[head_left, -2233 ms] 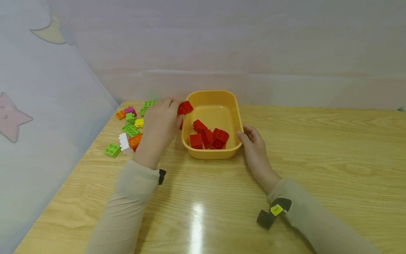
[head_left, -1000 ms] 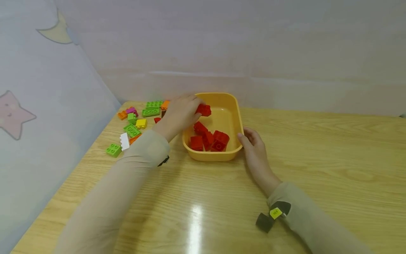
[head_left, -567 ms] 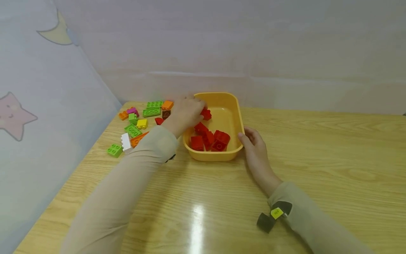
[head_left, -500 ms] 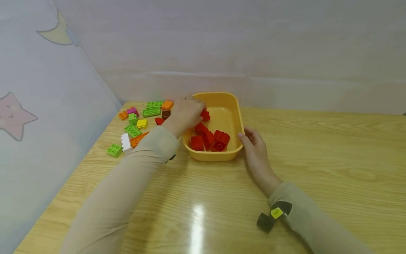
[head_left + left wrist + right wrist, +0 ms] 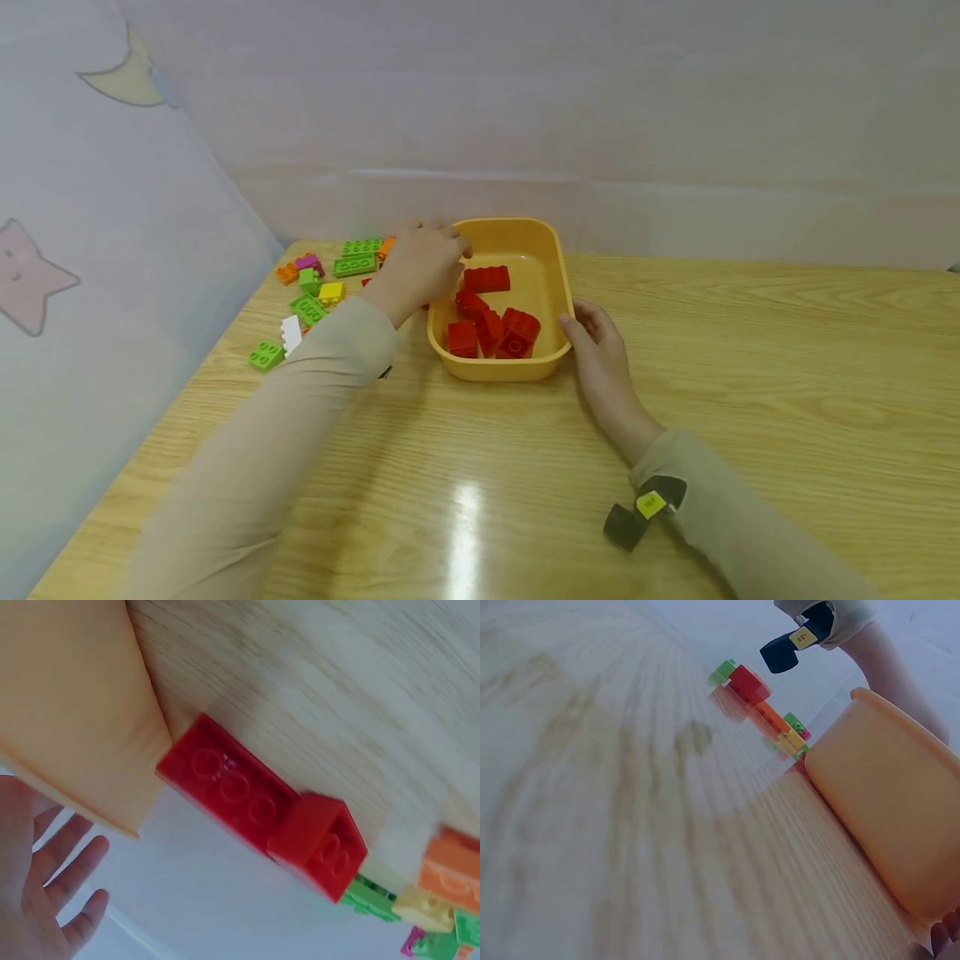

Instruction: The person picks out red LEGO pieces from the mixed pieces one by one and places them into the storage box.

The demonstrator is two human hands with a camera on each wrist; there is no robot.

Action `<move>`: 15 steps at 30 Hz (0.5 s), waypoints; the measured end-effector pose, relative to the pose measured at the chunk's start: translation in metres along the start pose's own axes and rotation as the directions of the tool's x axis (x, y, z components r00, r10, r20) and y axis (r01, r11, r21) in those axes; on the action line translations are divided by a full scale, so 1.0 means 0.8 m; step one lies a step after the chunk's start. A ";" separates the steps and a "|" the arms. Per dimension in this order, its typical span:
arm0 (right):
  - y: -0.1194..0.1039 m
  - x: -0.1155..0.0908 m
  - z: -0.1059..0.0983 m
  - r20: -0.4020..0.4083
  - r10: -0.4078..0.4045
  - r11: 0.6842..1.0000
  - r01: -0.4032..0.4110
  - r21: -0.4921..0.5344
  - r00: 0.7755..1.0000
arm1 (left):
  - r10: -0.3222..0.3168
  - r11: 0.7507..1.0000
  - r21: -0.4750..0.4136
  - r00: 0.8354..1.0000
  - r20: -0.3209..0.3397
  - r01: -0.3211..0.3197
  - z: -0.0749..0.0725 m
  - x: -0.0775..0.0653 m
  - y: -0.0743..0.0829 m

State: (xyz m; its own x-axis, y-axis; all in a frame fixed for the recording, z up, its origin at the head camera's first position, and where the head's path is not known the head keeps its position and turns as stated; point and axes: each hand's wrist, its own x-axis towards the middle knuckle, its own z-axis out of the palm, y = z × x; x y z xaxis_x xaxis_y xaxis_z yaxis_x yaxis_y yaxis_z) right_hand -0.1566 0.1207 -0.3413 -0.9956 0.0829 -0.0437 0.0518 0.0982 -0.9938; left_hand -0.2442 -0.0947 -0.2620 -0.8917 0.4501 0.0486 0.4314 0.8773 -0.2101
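Observation:
A yellow plastic bin [image 5: 555, 283] stands on the table with several red building bricks [image 5: 517, 333] inside. Over its left rim is my left hand [image 5: 423, 262], fingers loosely spread with nothing between them in the left wrist view. Just right of those fingers, a long red brick [image 5: 487, 279] lies in the bin. My right hand [image 5: 603, 358] grips the bin's right side, thumb at the rim and fingers against the outer wall. Outside the bin, the left wrist view has a long red brick [image 5: 225, 784] and a shorter red one [image 5: 319, 844] touching it.
Left of the bin, loose bricks lie on the wooden table: green [image 5: 266, 356], white [image 5: 291, 333], yellow [image 5: 332, 293], magenta [image 5: 307, 263] and others. My left forearm hides some of them. A pale wall [image 5: 675, 125] rises behind the table.
My left hand carried a long red brick over the bin's left rim, let it go inside, and has drawn back slightly left. The right hand keeps its place on the bin.

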 end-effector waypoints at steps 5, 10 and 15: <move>0.000 -0.001 -0.001 0.000 -0.004 1.000 0.004 -0.006 1.000 | 0.040 0.999 0.025 0.994 -0.103 -0.037 -0.013 -0.010 -0.008; 0.000 -0.002 -0.001 -0.005 -0.007 1.000 0.007 -0.008 1.000 | 0.092 0.996 0.027 0.976 -0.200 -0.089 -0.034 -0.033 -0.016; 0.000 -0.002 0.001 -0.016 -0.004 1.000 0.003 -0.015 1.000 | 0.103 0.994 0.052 0.978 -0.181 -0.095 -0.042 -0.064 -0.027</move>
State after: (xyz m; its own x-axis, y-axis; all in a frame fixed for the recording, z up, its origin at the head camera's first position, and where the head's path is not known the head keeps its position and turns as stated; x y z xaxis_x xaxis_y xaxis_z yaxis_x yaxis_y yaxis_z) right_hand -0.1552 0.1195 -0.3410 -0.9944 0.0984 -0.0386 0.0497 0.1137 -0.9923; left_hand -0.2029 -0.1312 -0.2270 -0.8029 0.5605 0.2029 0.5064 0.8209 -0.2639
